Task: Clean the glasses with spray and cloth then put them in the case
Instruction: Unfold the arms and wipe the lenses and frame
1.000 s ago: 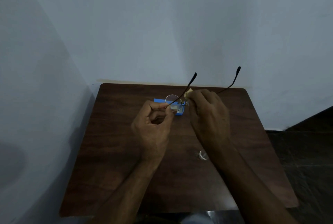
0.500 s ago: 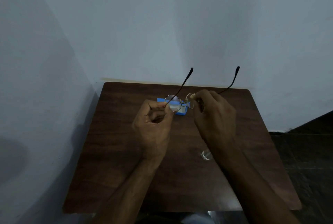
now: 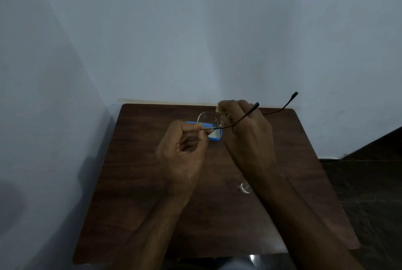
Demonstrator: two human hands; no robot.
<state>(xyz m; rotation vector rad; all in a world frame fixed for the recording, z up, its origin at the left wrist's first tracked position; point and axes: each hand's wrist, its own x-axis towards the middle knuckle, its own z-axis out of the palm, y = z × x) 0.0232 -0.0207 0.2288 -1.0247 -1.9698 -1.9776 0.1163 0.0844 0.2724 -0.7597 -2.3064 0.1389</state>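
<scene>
Since the earlier frames, I see the glasses swung round: both temple arms, which stood up toward the wall, now lean off to the right, one lying across the right hand. In the head view that hand is bunched around a pale cloth at the right lens, while the left hand pinches the frame's left end. They're held above the worktop, over a blue case. I judge wiping is under way; casing remains.
</scene>
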